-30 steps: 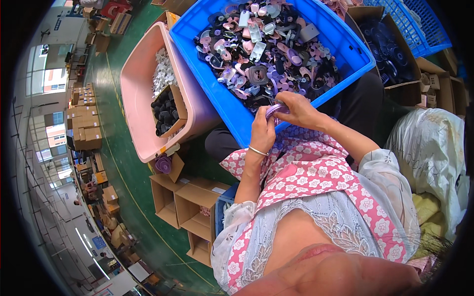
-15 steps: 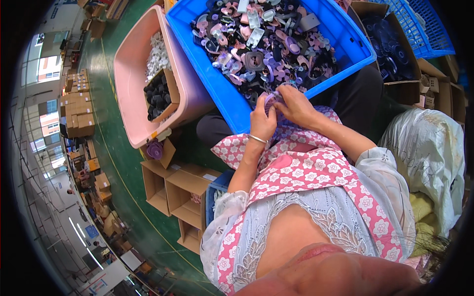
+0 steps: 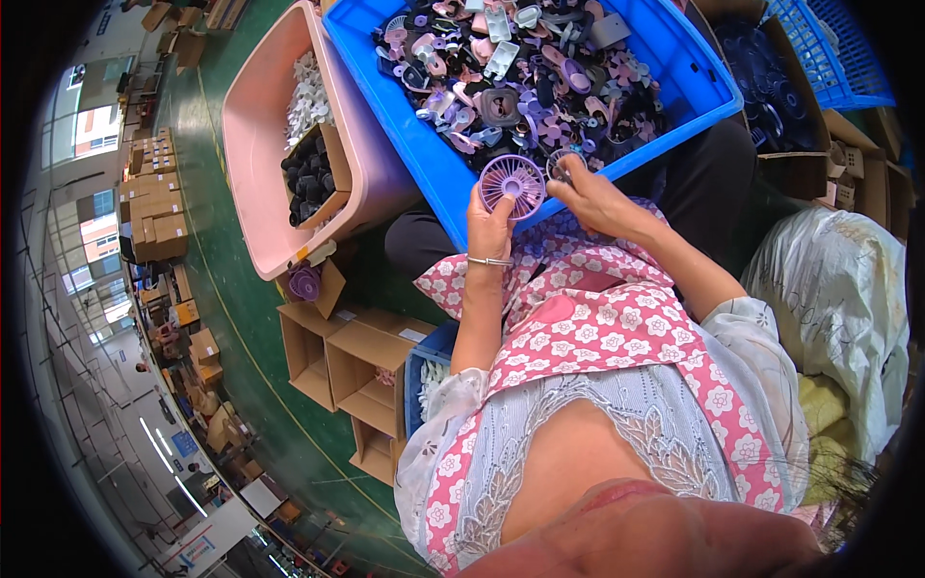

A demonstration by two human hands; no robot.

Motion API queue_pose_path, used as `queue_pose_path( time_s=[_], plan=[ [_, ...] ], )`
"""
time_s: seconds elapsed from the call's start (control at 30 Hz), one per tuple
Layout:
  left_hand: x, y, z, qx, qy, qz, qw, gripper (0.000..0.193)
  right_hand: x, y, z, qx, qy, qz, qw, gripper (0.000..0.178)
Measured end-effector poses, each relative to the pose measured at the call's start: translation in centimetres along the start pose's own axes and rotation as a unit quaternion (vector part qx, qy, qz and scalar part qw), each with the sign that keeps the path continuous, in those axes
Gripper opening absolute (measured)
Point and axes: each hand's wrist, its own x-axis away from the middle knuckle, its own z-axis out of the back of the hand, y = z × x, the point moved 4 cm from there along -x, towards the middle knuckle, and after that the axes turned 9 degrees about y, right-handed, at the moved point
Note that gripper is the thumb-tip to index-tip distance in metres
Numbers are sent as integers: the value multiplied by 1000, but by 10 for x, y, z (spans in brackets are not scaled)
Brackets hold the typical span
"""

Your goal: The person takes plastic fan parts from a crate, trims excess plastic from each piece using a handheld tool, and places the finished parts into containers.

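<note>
Purple grille point(image 3: 521, 174): we saw it turned to full face.
Left hand point(image 3: 488, 227): we found it gripping the grille alone.
Right hand point(image 3: 594, 198): we saw it drawn apart, with a round dark part point(image 3: 557, 162).

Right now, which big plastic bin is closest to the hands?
The solid-walled blue crate holding mixed parts; the pink tub stands farther left, the latticed blue basket farther right.

The right hand point(image 3: 590, 197) partly hides a small round piece point(image 3: 556, 166) over the near edge of the blue bin point(image 3: 689, 96) (what it is, I can't tell); the bin's far edge is cut off.
</note>
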Motion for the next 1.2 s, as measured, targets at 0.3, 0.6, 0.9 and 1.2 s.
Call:
queue_pose_path(
  time_s=[0.3, 0.6, 0.9, 1.2],
  plan=[
    [1, 1, 1, -13, 19, 8, 1000, 33, 9, 14, -32, -38, 3, 229, 973, 45],
    [8, -3, -7, -38, 6, 52, 998, 31, 11, 23, -33, 108, 61, 245, 961, 47],
    [5, -1, -3, -27, 6, 42, 999, 31, 20, 28, -34, 306, 162, 296, 891, 54],
    [3, -9, 0, -79, -13, 28, 996, 31, 16, 34, -37, 247, 123, 244, 930, 56]
  ],
)
